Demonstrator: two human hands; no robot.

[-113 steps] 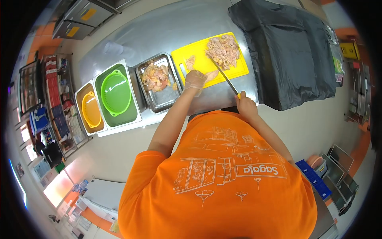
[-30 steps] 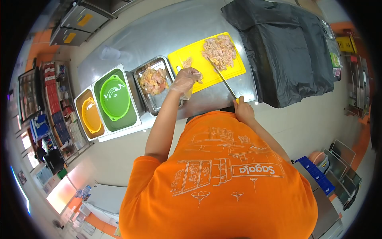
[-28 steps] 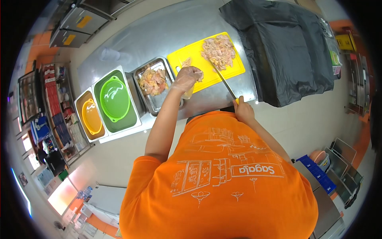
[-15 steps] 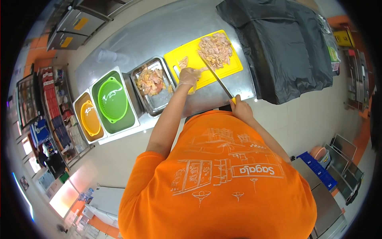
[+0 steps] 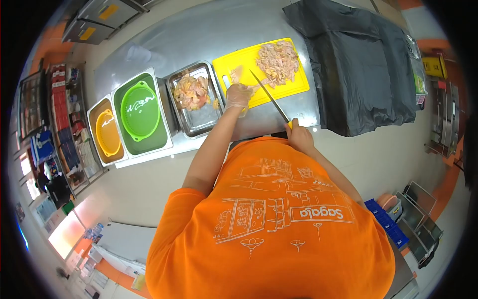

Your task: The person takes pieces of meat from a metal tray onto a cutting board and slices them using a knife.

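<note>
My right hand is closed round the yellow handle of a long knife. The blade slants over the yellow cutting board, its tip just left of a heap of chopped raw chicken. My left hand, in a clear plastic glove, presses a strip of raw chicken on the board beside the blade. Its fingertips are partly hidden. A small flat piece of chicken lies above that hand. Left of the board, a steel tray holds larger pieces of raw chicken.
Further left, a green basket and an orange basket sit in steel pans. A black plastic sheet covers things at the right end of the steel table. A clear container stands behind the trays.
The view has shifted slightly. Against the board, the knife blade has moved left, away from the chopped heap. My left hand stays by the chicken strip, shifted slightly left on the board.
</note>
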